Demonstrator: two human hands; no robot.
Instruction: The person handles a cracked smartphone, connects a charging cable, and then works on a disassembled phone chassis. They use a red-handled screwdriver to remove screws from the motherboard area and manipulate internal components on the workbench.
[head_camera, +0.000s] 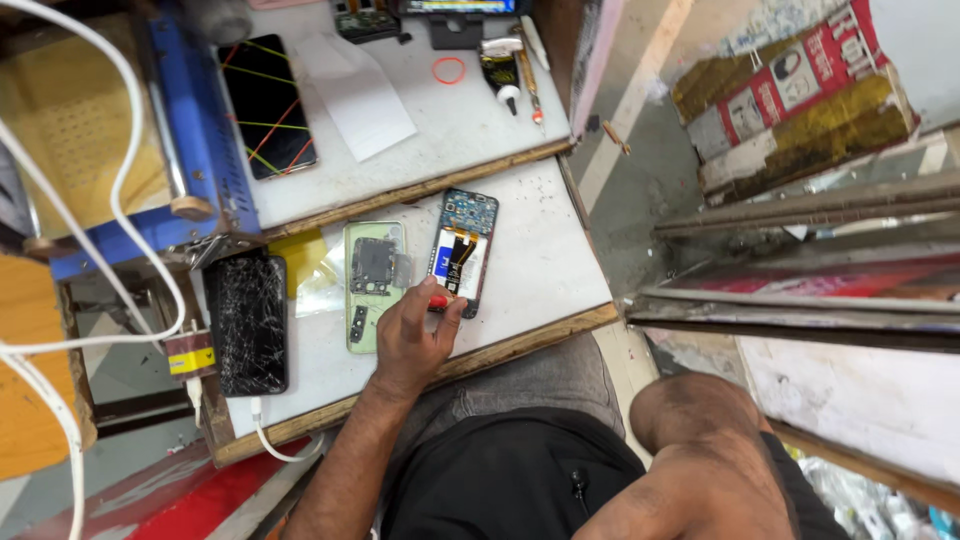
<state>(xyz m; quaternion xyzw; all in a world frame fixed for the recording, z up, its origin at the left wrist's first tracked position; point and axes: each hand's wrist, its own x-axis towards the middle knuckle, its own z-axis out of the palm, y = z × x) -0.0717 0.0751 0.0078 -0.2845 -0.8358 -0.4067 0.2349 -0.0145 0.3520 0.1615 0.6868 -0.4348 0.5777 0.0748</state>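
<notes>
Bent close under the camera, the right arm (700, 470) fills the lower corner, its hand out of view. Farther out, the left hand (412, 335) reaches over the worktop (540, 270), its grip closed on a red-handled tool (438, 301). Touching its tip lies the opened phone (464, 250); just left, a green back cover (372, 285); beyond that, a cracked phone (247, 322).

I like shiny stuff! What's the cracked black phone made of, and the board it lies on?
The cracked black phone looks glass-fronted: glossy, with a web of fine white cracks. The board seems to be wood with a smooth white top; its bare brown edge shows grain. The left hand rests on it.
</notes>
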